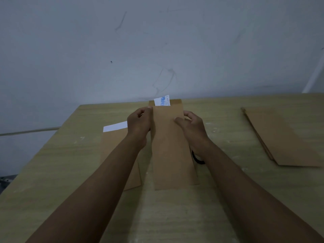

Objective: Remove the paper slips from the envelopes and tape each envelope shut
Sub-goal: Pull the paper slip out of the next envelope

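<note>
Slip ready to pull from the held envelope

Your left hand (pixel 140 124) and right hand (pixel 190 122) grip the envelope (pixel 171 148) above the table (pixel 219 199) centre; pinch the far-end slip (pixel 162 101), seemingly printed, and draw straight out.

Wooden table (pixel 228 199) bears envelope stack (pixel 284 135), envelope (pixel 115 146).

Black ring (pixel 198 159) mostly hidden behind the held envelope (pixel 172 146) — blue slip (pixel 162 100) print unreadable.

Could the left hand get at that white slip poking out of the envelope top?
Probably yes: the left hand grips the envelope just below the slip, which sticks out uncovered, though it would have to let go first.
</note>
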